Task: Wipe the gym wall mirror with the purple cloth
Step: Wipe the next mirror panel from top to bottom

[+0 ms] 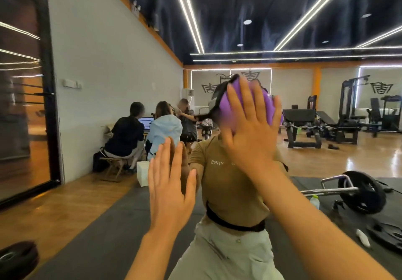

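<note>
Both hands flat on mirror (pixel 91 66): right hand (pixel 250 136) presses purple cloth (pixel 261 105), left hand (pixel 169 184) bare.

The right hand (pixel 250 131) hides most of the purple cloth (pixel 230 105); both forearms run off the bottom edge; the seated people's faces are blurred.

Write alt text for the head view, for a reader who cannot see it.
A person's right hand presses a purple cloth flat against a gym wall mirror, while the left hand rests open on the glass lower down. The mirror reflects the person, weight benches, a barbell and three seated people.
</note>
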